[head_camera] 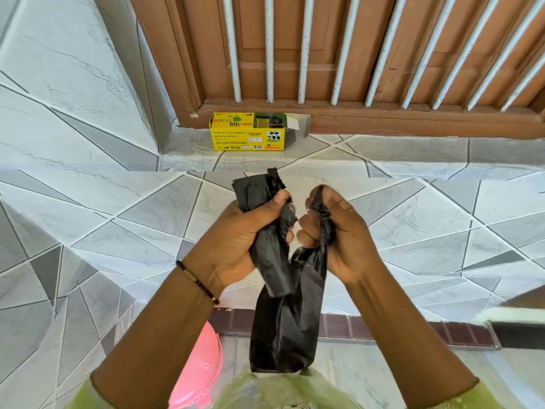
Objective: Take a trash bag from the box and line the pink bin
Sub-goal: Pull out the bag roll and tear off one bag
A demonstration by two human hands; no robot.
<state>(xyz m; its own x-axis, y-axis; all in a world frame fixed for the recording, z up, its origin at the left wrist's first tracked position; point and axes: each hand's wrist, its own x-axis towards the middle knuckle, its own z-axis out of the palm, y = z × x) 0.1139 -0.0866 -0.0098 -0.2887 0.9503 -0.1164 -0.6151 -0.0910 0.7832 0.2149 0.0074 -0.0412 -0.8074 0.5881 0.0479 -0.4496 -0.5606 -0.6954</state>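
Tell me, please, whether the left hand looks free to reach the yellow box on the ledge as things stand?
Probably not right away: the left hand grips the black trash bag, as does the right hand. Nothing lies between it and the yellow box, so the path looks open.

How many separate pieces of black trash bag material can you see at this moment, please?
2: a rolled bundle gripped in the left hand, and a looser bag hanging from the right hand. Whether they join between the hands cannot be told.
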